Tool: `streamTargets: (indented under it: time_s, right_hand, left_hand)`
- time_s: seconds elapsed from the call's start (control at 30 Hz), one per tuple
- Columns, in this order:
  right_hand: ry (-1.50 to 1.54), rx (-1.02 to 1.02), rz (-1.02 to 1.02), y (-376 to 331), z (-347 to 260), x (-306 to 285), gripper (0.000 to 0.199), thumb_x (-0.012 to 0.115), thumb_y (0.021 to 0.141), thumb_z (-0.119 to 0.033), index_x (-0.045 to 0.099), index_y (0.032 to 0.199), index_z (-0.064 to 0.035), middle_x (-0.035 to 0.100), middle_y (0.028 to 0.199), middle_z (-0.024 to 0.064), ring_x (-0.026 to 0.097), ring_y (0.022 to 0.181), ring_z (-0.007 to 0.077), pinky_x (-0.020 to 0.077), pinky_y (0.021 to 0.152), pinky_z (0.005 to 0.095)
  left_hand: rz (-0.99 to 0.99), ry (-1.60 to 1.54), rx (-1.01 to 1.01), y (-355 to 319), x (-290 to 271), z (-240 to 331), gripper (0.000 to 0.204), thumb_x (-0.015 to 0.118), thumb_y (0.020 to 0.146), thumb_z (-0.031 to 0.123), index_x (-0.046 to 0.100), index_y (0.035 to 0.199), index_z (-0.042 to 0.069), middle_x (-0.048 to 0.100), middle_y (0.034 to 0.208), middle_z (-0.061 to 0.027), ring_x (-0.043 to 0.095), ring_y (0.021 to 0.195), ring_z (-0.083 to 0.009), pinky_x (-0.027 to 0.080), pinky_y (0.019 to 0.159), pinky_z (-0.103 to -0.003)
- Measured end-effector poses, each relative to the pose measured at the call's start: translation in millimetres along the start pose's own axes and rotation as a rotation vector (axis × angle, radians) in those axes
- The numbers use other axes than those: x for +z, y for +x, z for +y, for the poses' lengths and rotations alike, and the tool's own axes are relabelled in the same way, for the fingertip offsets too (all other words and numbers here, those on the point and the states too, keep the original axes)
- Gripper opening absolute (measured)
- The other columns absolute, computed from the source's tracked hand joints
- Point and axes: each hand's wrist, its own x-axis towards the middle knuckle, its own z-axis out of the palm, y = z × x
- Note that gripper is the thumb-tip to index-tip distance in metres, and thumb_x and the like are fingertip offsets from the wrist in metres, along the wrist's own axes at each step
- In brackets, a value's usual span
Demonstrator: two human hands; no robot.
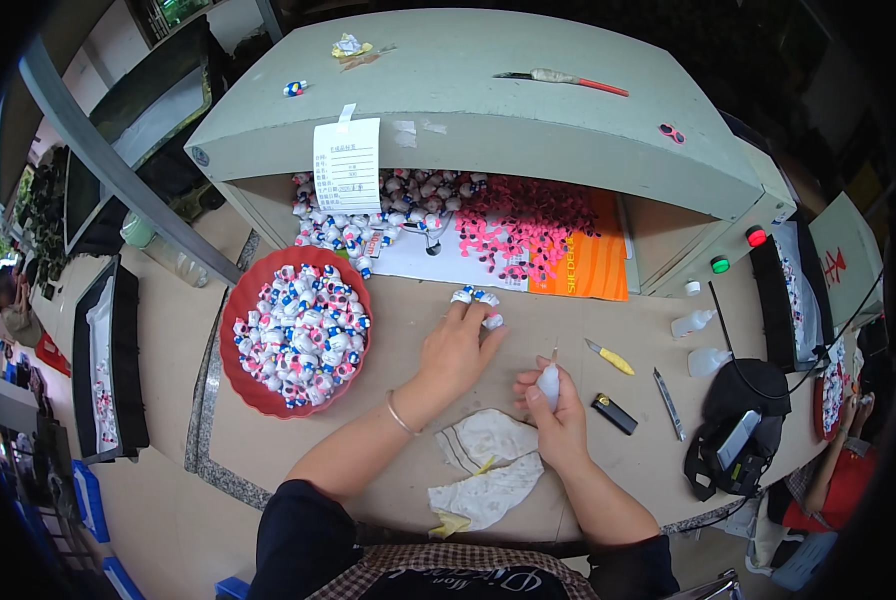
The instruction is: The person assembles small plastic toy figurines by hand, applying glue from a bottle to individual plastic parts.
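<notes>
My left hand reaches forward on the tabletop, with several small white and blue figurines at its fingertips. One of these figurines sits between the thumb and forefinger. In my right hand is a small white squeeze bottle with a thin needle tip pointing up, the fingers wrapped round it. To the left stands a red scalloped bowl, heaped with white, blue and pink figurines. Loose pink pieces and more white figurines lie beneath the shelf.
A shelf box spans the back, with a paper label. Right of my hands lie a yellow-handled knife, black lighter-like block, slim metal tool, small bottles and black pouch. A stained cloth lies nearby.
</notes>
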Motion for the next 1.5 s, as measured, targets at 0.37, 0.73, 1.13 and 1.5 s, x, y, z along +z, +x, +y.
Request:
streamTargets:
  time_s: [0.37, 0.73, 1.13, 1.5]
  right_hand:
    - [0.055, -0.017, 0.028, -3, -16, -8, 0.037, 0.045, 0.087, -0.007, 0.033, 0.121, -0.0013, 0.051, 0.103, 0.0125, 0.056, 0.089, 0.0176, 0.0511, 0.059, 0.0246]
    - [0.161, 0.048, -0.272, -16, -42, -14, 0.019, 0.049, 0.084, -0.002, 0.038, 0.100, 0.0007, 0.053, 0.084, 0.0101, 0.056, 0.064, 0.0126, 0.0497, 0.052, 0.0234]
    - [-0.054, -0.290, -0.118, -17, 4, -2, 0.016, 0.049, 0.084, -0.008, 0.041, 0.093, 0.0023, 0.036, 0.092, 0.0098, 0.049, 0.062, 0.0123, 0.0488, 0.047, 0.0228]
    - [-0.245, -0.412, -0.106, -15, 8, 0, 0.017, 0.052, 0.083, -0.006, 0.042, 0.093, 0.0029, 0.038, 0.088, 0.0119, 0.052, 0.055, 0.0119, 0.0463, 0.045, 0.0220]
  left_hand:
    - [-0.126, -0.528, 0.025, -50, -8, -7, 0.022, 0.057, 0.079, 0.008, 0.053, 0.101, 0.007, 0.052, 0.094, -0.0088, 0.057, 0.073, -0.0163, 0.046, 0.060, -0.029]
    - [-0.266, -1.240, -0.414, -103, -22, -21, 0.040, 0.045, 0.086, 0.001, 0.037, 0.125, 0.006, 0.049, 0.117, -0.0085, 0.054, 0.097, -0.0163, 0.047, 0.079, -0.027]
    - [-0.207, -1.317, -0.535, -103, -22, -24, 0.041, 0.048, 0.084, -0.001, 0.041, 0.123, 0.009, 0.052, 0.115, -0.0087, 0.055, 0.096, -0.0168, 0.048, 0.076, -0.026]
    - [-0.218, -1.309, -0.522, -102, -23, -22, 0.040, 0.048, 0.084, 0.001, 0.042, 0.123, 0.009, 0.052, 0.115, -0.0080, 0.055, 0.096, -0.0167, 0.047, 0.077, -0.026]
